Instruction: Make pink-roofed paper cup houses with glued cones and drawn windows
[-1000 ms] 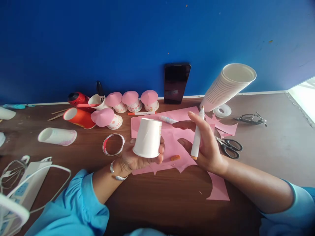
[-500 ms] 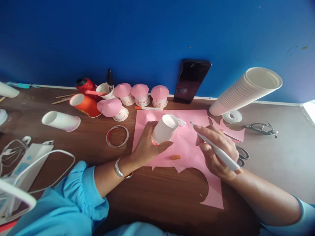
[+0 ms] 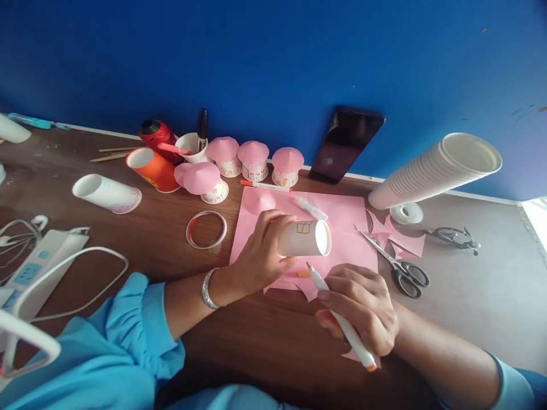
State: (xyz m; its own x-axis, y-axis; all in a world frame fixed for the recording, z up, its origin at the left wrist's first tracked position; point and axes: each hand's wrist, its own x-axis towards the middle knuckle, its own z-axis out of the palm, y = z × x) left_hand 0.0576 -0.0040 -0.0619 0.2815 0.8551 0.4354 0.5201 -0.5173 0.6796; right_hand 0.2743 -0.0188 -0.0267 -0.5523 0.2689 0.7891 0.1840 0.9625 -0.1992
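My left hand (image 3: 265,250) is wrapped round a white paper cup (image 3: 299,239), tilted so its open end faces right. A small brown window outline shows on the cup's side. In my right hand (image 3: 363,310) is a white marker (image 3: 342,319) with an orange end; its bare tip points up toward the cup but stays apart from it. Beneath both hands lies a cut sheet of pink paper (image 3: 342,210). An orange marker cap (image 3: 303,274) rests on that sheet, and a glue tube (image 3: 310,208) lies behind the cup.
Several small cups with pink cone roofs (image 3: 288,162) stand near the wall. Scissors (image 3: 395,263) and paper scraps lie right of the sheet, below a tall leaning stack of cups (image 3: 431,171). A phone (image 3: 347,143) leans on the wall. A power strip (image 3: 38,267) sits at left.
The cup has turned onto its side, bringing the drawn window into view. My right hand has moved down with the marker, and the scissors are uncovered.
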